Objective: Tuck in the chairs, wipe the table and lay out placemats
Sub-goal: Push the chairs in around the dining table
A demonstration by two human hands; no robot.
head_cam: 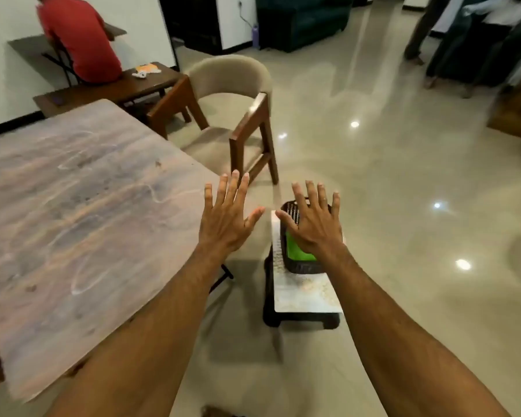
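Two bare forearms reach forward from the bottom edge, nearest the camera. Left hand (226, 224): back up, fingers (231, 191) straight and spread, holding nothing; it lies over the near right corner of the table (73, 206) as seen from the head view. Right hand (313, 227): back up, fingers (311, 200) straight and spread, holding nothing. It overlaps the basket (304, 267) in the view; contact cannot be told.

Table: on the left, pale streaked top with whitish looping smears.

Chair (232, 82): beige curved back, brown wooden legs. It stands beyond the table's far right corner, angled and not tucked under.

Stool (301, 319): dark and low, on the floor (403, 176) just right of the table. Pale patterned placemats (304, 293) lie flat on it; their number cannot be told. The dark woven basket sits on the far end of the placemats, with a green cloth (295, 249) inside it, partly hidden by the right hand.

Background: a wooden bench (109, 88) stands against the far left wall, and a person in a red shirt (79, 40) sits on it facing away. A dark sofa (301, 19) is at top centre. Blurred standing figures are at top right. The floor is glossy and shows light reflections.
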